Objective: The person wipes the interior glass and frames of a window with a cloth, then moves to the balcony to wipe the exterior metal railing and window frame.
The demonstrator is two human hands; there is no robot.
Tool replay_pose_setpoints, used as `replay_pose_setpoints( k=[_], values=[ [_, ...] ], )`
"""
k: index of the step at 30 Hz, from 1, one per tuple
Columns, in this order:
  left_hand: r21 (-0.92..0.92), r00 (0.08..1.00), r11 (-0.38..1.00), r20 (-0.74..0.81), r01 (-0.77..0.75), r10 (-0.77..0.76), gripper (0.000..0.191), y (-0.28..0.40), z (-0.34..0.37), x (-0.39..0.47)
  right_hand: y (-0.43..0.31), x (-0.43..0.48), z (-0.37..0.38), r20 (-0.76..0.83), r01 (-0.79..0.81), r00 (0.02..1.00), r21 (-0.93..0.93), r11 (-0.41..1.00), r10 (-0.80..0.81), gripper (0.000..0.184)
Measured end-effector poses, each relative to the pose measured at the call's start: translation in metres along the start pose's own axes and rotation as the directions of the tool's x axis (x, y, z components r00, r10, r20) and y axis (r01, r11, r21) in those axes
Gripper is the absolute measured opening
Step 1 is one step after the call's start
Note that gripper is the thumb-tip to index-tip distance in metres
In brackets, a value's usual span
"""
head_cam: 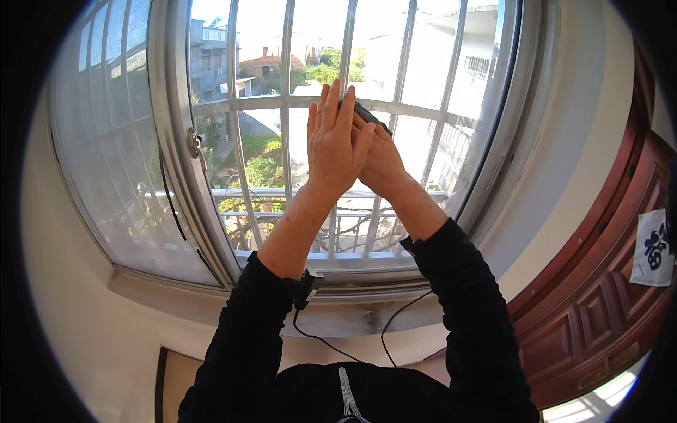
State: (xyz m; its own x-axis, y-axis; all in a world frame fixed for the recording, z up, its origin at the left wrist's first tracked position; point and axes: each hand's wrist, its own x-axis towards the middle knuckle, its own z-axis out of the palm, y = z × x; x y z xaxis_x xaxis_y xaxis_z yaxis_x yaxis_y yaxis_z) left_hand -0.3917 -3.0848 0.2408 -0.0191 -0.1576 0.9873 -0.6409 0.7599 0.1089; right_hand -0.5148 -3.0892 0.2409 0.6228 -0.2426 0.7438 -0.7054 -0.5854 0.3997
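Note:
Both of my hands are raised in front of a barred window. My left hand (333,143), its back towards me and fingers pointing up, partly overlaps my right hand (378,153). A dark, crumpled-looking object (365,113) shows at the fingers of my right hand, which presses on or holds it; the fingertips there are partly hidden, so the grip is unclear. My left fingers lie just beside it. A small black device (308,288) with a cable is strapped at my left wrist, and another cable runs near my right sleeve.
Metal bars (344,100) cross the window. At the left stands a frosted sliding pane (111,158) with a latch (194,143) on its frame. The sill (365,314) runs below. A reddish-brown panelled door (597,317) with a marked cloth or paper (653,248) is at the right.

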Motion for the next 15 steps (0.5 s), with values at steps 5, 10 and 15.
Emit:
replay_pose_setpoints(
  k=[5,10,15],
  values=[
    [-0.016,0.988,0.988,0.03,-0.154,0.154,0.058,0.03,0.026,0.013,0.078,-0.002,-0.044,-0.317,-0.055,0.948,-0.215,0.975,-0.016,0.041],
    [0.018,0.987,0.989,0.065,-0.148,0.147,0.06,0.056,0.058,0.035,0.144,-0.007,-0.082,-0.591,-0.31,0.8,-0.25,0.917,0.11,0.039],
    [-0.124,0.99,0.984,0.04,-0.127,0.133,0.061,0.077,0.074,0.014,0.088,-0.051,-0.038,-0.433,-0.307,0.879,-0.193,0.932,0.2,0.045]
  ],
)
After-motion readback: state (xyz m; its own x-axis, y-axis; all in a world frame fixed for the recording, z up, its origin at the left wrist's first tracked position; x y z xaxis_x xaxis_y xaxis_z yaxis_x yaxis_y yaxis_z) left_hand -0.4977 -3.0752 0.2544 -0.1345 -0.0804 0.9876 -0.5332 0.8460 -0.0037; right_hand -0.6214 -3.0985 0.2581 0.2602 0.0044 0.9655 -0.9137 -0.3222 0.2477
